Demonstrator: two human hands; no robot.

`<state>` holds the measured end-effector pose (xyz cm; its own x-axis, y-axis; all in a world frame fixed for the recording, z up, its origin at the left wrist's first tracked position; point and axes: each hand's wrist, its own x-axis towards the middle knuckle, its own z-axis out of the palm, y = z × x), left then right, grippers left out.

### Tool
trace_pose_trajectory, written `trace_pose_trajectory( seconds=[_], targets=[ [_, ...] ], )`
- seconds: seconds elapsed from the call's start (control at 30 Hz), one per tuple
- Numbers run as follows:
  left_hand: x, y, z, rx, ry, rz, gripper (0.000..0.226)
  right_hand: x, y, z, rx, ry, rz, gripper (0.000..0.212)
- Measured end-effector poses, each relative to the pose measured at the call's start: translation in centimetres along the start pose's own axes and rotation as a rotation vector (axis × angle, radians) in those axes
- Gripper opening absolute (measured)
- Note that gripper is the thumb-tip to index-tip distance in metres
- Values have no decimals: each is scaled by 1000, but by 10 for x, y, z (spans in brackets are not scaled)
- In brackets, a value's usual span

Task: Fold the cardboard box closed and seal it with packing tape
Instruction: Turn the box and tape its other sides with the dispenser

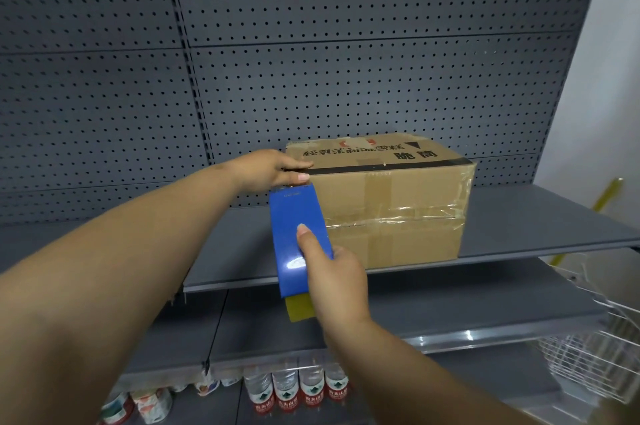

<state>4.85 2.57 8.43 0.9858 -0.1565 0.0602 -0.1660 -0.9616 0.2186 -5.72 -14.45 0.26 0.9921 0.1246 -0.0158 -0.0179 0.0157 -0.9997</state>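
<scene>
A brown cardboard box (398,213) stands on a grey shelf (540,227) with its top flaps folded down; black print shows on top and clear tape crosses its front face. My left hand (273,170) lies flat on the box's top left corner, fingers pressing the edge. My right hand (332,272) grips a blue tape dispenser (298,237), thumb on its flat side. The dispenser's toothed end touches the box's upper left front edge, just under my left fingers. A yellowish tape roll (299,308) shows at the dispenser's lower end.
A grey pegboard wall (311,43) rises behind the box. Lower shelves hold several water bottles (298,386) and packaged goods (138,404). A white wire basket (595,345) sits at the lower right, and a yellow pole (606,196) leans by the white wall.
</scene>
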Motion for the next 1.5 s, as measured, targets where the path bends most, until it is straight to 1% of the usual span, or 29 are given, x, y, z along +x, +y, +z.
trace_pose_trajectory(
  seconds=[0.13, 0.3, 0.43, 0.5, 0.63, 0.73, 0.8, 0.9, 0.97, 1.03, 1.13, 1.23, 1.33, 1.4, 1.5],
  targets=[
    [5, 1, -6, 38, 34, 37, 46, 15, -13, -3, 18, 1, -15, 42],
    [9, 6, -6, 67, 38, 86, 48, 21, -9, -1, 9, 8, -29, 34],
    [10, 5, -2, 26, 80, 99, 47, 21, -8, -3, 5, 30, -50, 36],
    [13, 11, -9, -12, 95, 92, 44, 21, -13, -7, 12, 42, -88, 37],
    [25, 30, -31, -23, 43, 55, 41, 20, -34, -16, 29, 19, -142, 37],
    [38, 40, -43, -5, 31, 7, 43, 26, -60, -24, 35, -32, -141, 28],
    [47, 42, -48, -22, 45, -19, 40, 35, -77, -31, 30, -42, -139, 30],
    [56, 48, -55, -60, 69, -38, 45, 48, -94, -40, 37, -40, -143, 29],
    [60, 51, -58, -92, 82, -39, 43, 53, -98, -45, 40, -58, -137, 26],
    [63, 53, -60, -86, 89, -47, 44, 52, -97, -44, 18, -63, -134, 24],
    [65, 56, -61, -50, 95, -49, 44, 49, -84, -36, -17, -52, -159, 28],
    [64, 56, -58, -48, 92, -44, 45, 42, -70, -26, 25, -37, -185, 34],
    [64, 52, -54, -35, 79, -31, 48, 35, -56, -18, 72, 3, -199, 33],
    [64, 50, -52, -52, 91, -21, 45, 31, -49, -14, 64, 26, -207, 33],
    [64, 48, -47, -47, 112, -15, 47, 23, -40, -13, 55, 59, -192, 37]
  ],
)
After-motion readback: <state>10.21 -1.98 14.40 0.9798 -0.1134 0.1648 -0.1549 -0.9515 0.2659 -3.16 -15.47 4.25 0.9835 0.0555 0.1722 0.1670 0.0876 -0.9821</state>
